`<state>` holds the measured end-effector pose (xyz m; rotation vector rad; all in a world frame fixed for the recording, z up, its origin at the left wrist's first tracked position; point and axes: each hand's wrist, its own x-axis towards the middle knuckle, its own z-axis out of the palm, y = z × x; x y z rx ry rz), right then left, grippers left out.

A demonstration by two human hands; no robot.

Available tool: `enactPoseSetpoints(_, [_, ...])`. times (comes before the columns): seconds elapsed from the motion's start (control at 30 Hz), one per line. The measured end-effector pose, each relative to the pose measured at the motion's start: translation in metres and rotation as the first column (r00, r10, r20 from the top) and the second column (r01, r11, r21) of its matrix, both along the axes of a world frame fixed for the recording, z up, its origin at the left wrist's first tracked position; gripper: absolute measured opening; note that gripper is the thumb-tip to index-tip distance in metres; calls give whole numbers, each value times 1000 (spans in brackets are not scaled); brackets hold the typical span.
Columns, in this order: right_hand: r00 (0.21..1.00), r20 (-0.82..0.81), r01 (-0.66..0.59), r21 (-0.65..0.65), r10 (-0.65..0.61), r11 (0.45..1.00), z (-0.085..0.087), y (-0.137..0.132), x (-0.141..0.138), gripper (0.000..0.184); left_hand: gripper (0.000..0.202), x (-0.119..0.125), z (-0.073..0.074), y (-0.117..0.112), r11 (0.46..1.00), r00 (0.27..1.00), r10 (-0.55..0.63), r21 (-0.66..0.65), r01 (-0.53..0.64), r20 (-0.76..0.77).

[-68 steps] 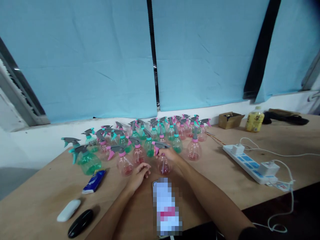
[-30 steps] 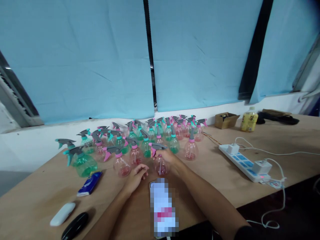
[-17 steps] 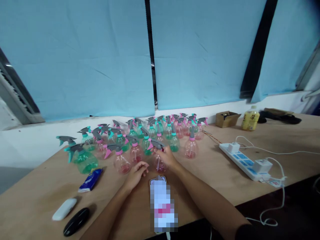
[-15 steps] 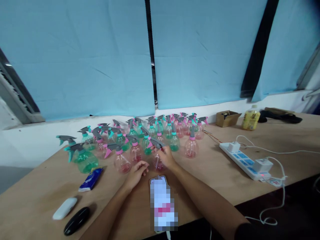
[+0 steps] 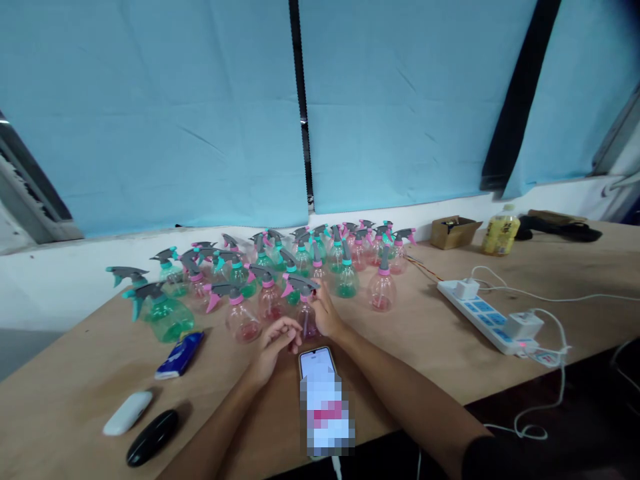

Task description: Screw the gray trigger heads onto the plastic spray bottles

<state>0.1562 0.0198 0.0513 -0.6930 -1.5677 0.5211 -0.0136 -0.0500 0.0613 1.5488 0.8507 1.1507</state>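
Observation:
In the head view, a pink spray bottle (image 5: 307, 321) with a grey trigger head stands upright on the table in front of me. My right hand (image 5: 326, 311) is at its right side, with the fingers closed about the neck and partly hidden behind the spray head. My left hand (image 5: 280, 339) is just left of this bottle, its fingers loosely curled and apart with nothing in them. Close by on the left are two more pink spray bottles, one nearer (image 5: 243, 321) and one behind (image 5: 271, 300). Below my hands lies a phone (image 5: 317, 363), its screen lit and partly blurred out.
Several green and pink spray bottles (image 5: 346, 283) stand in rows toward the wall. A blue packet (image 5: 180, 355), a white case (image 5: 128, 413) and a black case (image 5: 153, 438) lie left. To the right are a power strip (image 5: 483, 316), cardboard box (image 5: 454, 233) and yellow-labelled bottle (image 5: 500, 233).
The pink spray bottle at my right hand has shifted slightly left. My right hand has moved from in front of its neck to its right side. My left hand stays close by.

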Motion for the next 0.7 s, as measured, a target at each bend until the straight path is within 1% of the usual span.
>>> enactPoseSetpoints(0.13, [984,134,-109,-83,120,991,3,0,-3,35,33,1,1,-4,999,999,-37,16,37,30])
enactPoseSetpoints(0.23, [961,193,-171,-144,197,975,4,0,-8,28,33,1,2,-7,995,996,-86,54,84,37])
enactPoseSetpoints(0.33, [941,195,-242,-177,275,954,5,0,-13,22,30,2,3,-12,990,993,-117,73,119,-30])
enactPoseSetpoints(0.4, [923,171,-303,-226,344,926,7,-3,-15,25,28,6,4,-17,989,987,-131,50,137,-96])
enactPoseSetpoints(0.47, [897,116,-378,-299,426,876,10,-6,-16,34,27,10,4,-20,990,980,-129,34,135,-150])
enactPoseSetpoints(0.53, [849,29,-486,-349,527,801,15,-11,-16,41,26,15,2,-21,992,977,-107,51,118,-184])
enactPoseSetpoints(0.63, [761,-83,-622,-373,643,689,23,-16,-15,36,23,20,-1,-21,996,978,-41,72,57,-202])
enactPoseSetpoints(0.7, [724,-106,-658,-402,681,637,26,-18,-15,30,20,22,-4,-18,997,981,17,77,-2,-192])
